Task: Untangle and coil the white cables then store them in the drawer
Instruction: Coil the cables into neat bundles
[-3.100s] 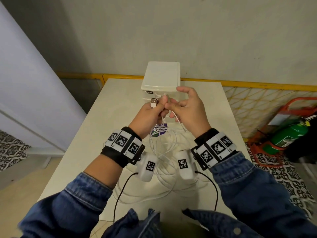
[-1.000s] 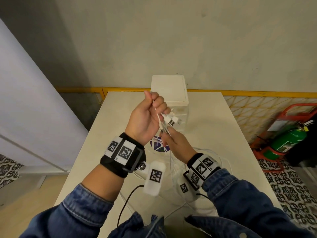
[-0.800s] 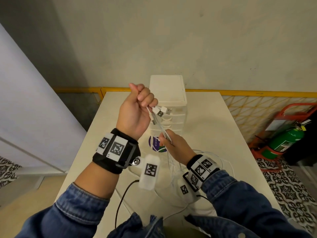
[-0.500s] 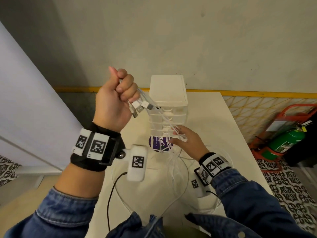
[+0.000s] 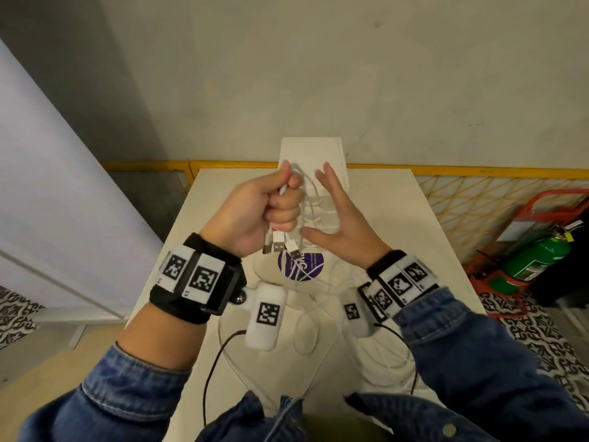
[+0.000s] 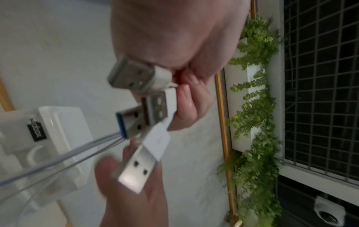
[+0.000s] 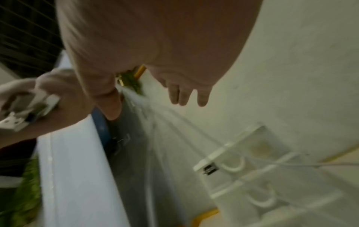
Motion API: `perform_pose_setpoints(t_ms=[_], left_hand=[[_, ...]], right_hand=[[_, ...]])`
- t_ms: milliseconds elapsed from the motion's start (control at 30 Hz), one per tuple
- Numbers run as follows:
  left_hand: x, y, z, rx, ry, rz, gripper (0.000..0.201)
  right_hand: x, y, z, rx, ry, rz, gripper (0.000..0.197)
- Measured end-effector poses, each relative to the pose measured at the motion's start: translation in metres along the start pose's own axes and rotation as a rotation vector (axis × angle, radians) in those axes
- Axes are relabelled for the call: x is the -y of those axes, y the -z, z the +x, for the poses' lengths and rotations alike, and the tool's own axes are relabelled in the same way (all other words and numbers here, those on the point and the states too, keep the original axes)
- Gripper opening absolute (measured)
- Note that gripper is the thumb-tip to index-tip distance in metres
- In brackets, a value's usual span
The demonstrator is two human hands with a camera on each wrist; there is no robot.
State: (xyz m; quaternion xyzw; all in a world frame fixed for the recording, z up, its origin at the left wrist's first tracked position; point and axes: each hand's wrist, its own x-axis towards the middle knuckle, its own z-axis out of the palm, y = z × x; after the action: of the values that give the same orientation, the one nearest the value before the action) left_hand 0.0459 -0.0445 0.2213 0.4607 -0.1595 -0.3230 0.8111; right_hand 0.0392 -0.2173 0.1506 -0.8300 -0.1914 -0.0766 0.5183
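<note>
My left hand (image 5: pixel 274 208) is a fist that grips a bundle of white cables (image 5: pixel 304 199) above the table. Three USB plugs (image 5: pixel 279 247) hang out below the fist. They show close up in the left wrist view as USB plugs (image 6: pixel 147 113) under my curled fingers (image 6: pixel 186 101). The strands loop over the fist and drop to loose cable loops (image 5: pixel 306 333) on the table. My right hand (image 5: pixel 331 208) is open beside the fist, fingers spread and holding nothing. The strands (image 7: pixel 165 122) run past its thumb (image 7: pixel 108 107). The white drawer unit (image 5: pixel 314 151) stands behind both hands, drawers closed.
A round purple sticker (image 5: pixel 302 266) lies on the white table (image 5: pixel 414 237) under the hands. A yellow rail (image 5: pixel 478 170) runs behind the table. A green fire extinguisher (image 5: pixel 532 260) in a red stand sits on the floor at right. A white panel (image 5: pixel 47 186) stands at left.
My left hand came down from high on the left to the centre, and the plugs now hang below the fist. My right hand rose from the table and opened beside it.
</note>
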Motion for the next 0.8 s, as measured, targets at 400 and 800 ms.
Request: perform_pose_setpoints(t_ms=[400,800], left_hand=[[-0.025,0.010,0.008,-0.110,-0.572,-0.365,0.039],[0.012,0.061,0.008,-0.550,-0.363,1.189,0.030]], right_hand=[[-0.042,-0.066,-0.033,0.077,-0.151,-0.144,0.014],[-0.001,-0.035,-0.056,-0.026,0.142,-0.121,0.022]])
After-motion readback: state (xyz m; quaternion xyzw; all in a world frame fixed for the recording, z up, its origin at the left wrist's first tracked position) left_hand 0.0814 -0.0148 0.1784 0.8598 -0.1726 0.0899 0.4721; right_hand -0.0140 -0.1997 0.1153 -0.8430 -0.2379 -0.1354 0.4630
